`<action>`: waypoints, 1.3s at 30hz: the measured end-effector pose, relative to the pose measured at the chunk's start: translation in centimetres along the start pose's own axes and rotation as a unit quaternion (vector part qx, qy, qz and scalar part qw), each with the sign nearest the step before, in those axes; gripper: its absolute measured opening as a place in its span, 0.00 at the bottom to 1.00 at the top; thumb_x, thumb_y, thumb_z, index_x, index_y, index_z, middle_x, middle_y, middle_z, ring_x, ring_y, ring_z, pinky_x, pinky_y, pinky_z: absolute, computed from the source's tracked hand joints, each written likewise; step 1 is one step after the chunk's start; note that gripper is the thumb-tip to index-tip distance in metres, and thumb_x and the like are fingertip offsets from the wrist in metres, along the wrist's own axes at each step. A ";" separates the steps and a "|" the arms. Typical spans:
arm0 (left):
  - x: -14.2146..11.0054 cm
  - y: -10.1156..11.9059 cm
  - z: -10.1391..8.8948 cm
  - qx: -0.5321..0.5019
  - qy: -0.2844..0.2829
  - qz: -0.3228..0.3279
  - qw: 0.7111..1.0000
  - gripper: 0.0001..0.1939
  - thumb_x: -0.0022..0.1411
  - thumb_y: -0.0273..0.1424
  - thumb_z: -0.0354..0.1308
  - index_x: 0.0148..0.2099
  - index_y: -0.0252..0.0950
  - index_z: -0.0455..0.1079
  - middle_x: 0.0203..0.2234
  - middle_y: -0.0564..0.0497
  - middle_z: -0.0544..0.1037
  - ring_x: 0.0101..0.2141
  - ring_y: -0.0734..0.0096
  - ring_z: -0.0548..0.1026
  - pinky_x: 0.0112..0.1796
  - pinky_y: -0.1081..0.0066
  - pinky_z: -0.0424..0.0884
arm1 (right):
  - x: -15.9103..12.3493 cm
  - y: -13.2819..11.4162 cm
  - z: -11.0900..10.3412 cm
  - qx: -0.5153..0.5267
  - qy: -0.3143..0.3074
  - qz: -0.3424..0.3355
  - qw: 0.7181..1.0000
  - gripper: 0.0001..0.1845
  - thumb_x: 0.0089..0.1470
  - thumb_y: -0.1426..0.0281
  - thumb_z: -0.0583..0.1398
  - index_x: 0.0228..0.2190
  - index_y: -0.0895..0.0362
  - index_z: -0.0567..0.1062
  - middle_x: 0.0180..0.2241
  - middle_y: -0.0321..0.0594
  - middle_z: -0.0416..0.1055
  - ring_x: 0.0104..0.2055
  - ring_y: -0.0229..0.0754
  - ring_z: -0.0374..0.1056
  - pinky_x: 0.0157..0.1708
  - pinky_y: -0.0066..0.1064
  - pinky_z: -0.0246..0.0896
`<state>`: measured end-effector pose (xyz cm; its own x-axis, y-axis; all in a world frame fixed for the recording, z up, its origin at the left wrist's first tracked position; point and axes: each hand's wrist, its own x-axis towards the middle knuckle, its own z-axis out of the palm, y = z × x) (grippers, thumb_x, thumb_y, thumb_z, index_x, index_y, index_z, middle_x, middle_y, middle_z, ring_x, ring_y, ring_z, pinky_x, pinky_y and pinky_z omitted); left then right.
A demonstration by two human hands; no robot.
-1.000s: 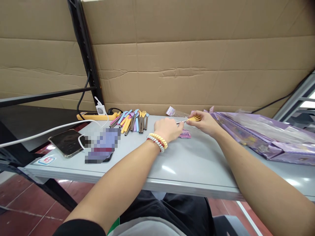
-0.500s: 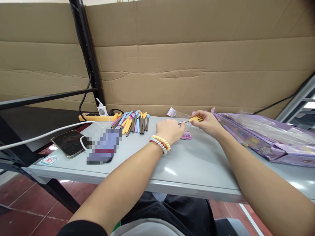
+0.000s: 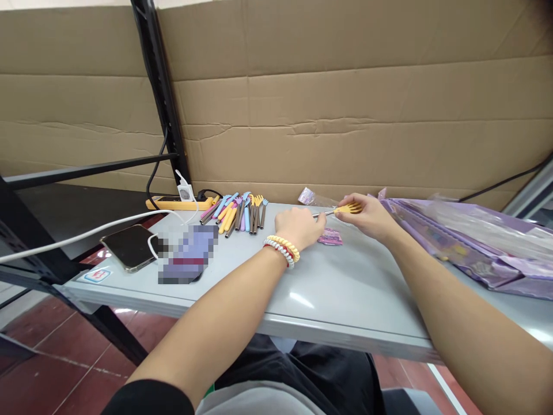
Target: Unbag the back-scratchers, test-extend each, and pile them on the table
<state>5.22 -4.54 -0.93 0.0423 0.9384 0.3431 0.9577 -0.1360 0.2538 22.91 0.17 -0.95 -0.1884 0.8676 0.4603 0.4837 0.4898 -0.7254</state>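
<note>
Between my two hands lies a telescopic back scratcher (image 3: 351,208) with a yellow claw head and a thin metal rod. My right hand (image 3: 372,218) pinches it at the claw, whose prongs point right. The rod's other end runs into my closed left hand (image 3: 298,226), which hides the handle. Under and just beyond the hands are a small pink printed card (image 3: 330,237) and a clear plastic bag (image 3: 320,201). To the left lies a pile of back scratchers (image 3: 242,214) with yellow, blue, pink and purple handles and claws.
Two phones, one dark (image 3: 129,248) and one blurred out (image 3: 185,256), lie on the left of the grey table (image 3: 337,300). A yellow power strip (image 3: 173,203) with a white cable sits behind them. A purple box (image 3: 466,242) with clear plastic stands at right. Cardboard (image 3: 324,86) closes the back.
The view has turned slightly left, so the surroundings sit a little further right. Both hands keep the same hold on the back scratcher, with hardly any movement.
</note>
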 end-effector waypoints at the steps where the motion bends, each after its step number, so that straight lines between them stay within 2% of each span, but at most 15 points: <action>1: 0.0 0.0 0.0 0.000 0.001 -0.001 1.000 0.30 0.62 0.49 0.39 0.37 0.34 0.77 0.31 0.40 0.78 0.37 0.57 0.76 0.37 0.64 0.69 | 0.0 0.0 0.0 -0.003 0.000 0.003 1.000 0.18 0.36 0.61 0.67 0.28 0.57 0.70 0.22 0.35 0.66 0.25 0.37 0.60 0.25 0.30 0.54; 6: 0.0 -0.1 -0.1 -0.002 -0.002 0.000 1.000 0.30 0.62 0.49 0.39 0.37 0.34 0.77 0.31 0.40 0.78 0.37 0.57 0.76 0.37 0.64 0.69 | 0.0 -0.2 0.1 -0.014 0.005 0.004 1.000 0.23 0.31 0.56 0.69 0.26 0.58 0.70 0.22 0.36 0.66 0.24 0.37 0.61 0.24 0.30 0.53; 12: 0.1 -0.2 -0.1 0.010 0.009 0.007 1.000 0.29 0.62 0.49 0.40 0.37 0.35 0.76 0.31 0.41 0.78 0.36 0.57 0.77 0.37 0.65 0.69 | -0.1 -0.3 0.0 -0.038 0.007 0.010 0.999 0.26 0.30 0.52 0.69 0.24 0.59 0.71 0.22 0.37 0.66 0.23 0.35 0.58 0.22 0.29 0.51; 16: 0.0 -0.1 -0.2 0.018 0.002 0.019 1.000 0.29 0.62 0.50 0.40 0.40 0.36 0.76 0.32 0.40 0.78 0.37 0.56 0.76 0.37 0.64 0.69 | 0.0 -0.1 -0.1 -0.046 0.004 0.030 0.998 0.26 0.29 0.51 0.69 0.24 0.59 0.72 0.23 0.38 0.66 0.22 0.34 0.56 0.20 0.29 0.49; 23: 0.0 -0.1 -0.5 0.027 -0.007 0.027 0.999 0.25 0.63 0.47 0.42 0.39 0.35 0.75 0.33 0.40 0.78 0.38 0.56 0.76 0.36 0.64 0.70 | 0.3 0.5 -0.1 -0.028 -0.004 0.008 1.000 0.28 0.26 0.50 0.69 0.22 0.59 0.70 0.25 0.38 0.67 0.23 0.34 0.57 0.21 0.29 0.50; 32: 0.0 -0.3 -0.5 0.037 -0.005 0.044 0.998 0.27 0.63 0.49 0.42 0.40 0.36 0.75 0.33 0.41 0.78 0.38 0.56 0.76 0.36 0.64 0.70 | 0.3 0.7 0.0 -0.040 -0.001 -0.009 0.999 0.25 0.29 0.52 0.68 0.22 0.58 0.69 0.21 0.35 0.65 0.25 0.36 0.59 0.24 0.29 0.51; 39: 0.3 -0.5 0.1 0.053 -0.015 0.067 0.996 0.25 0.64 0.46 0.42 0.39 0.36 0.75 0.33 0.41 0.78 0.37 0.57 0.76 0.37 0.63 0.69 | 0.3 1.3 0.2 -0.093 -0.029 0.021 0.995 0.21 0.31 0.55 0.68 0.23 0.57 0.72 0.20 0.34 0.64 0.24 0.36 0.58 0.24 0.29 0.49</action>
<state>4.74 -4.20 -1.05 0.1792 0.9230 0.3406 0.9672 -0.2287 0.1107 23.32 1.09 -1.88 -0.2113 0.8931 0.3972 0.6413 0.4334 -0.6331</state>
